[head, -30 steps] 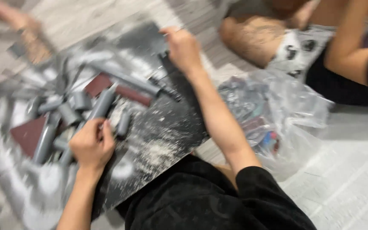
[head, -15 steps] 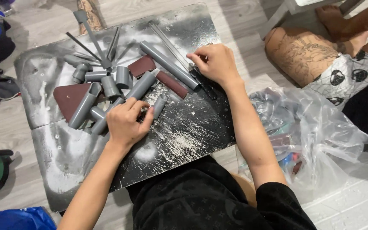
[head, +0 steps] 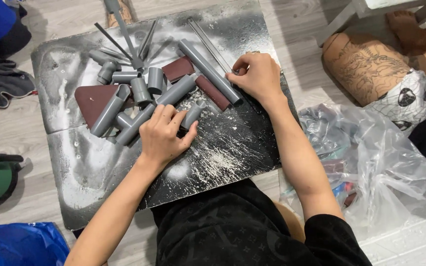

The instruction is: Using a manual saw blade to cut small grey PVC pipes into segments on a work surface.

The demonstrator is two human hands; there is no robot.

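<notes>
gripping a long grey pipe (head: 209, 70) near its lower end, right hand (head: 256, 78) with fingers curled around it. left hand (head: 163, 136) with fingers bent loosely over a short grey pipe piece (head: 193, 114), touching it; cannot tell whether actually clamped. long pipe: smooth, matte grey, round, lying flat on a black board (head: 232, 148) dusted with white powder, long axis running diagonally from upper left down to lower right. just beside it, dark red sandpaper pieces (head: 178, 69); to the left, a cluster of grey pipe fittings (head: 134, 91). crumpled clear plastic bag (head: 371, 157) on the floor to the right.
</notes>
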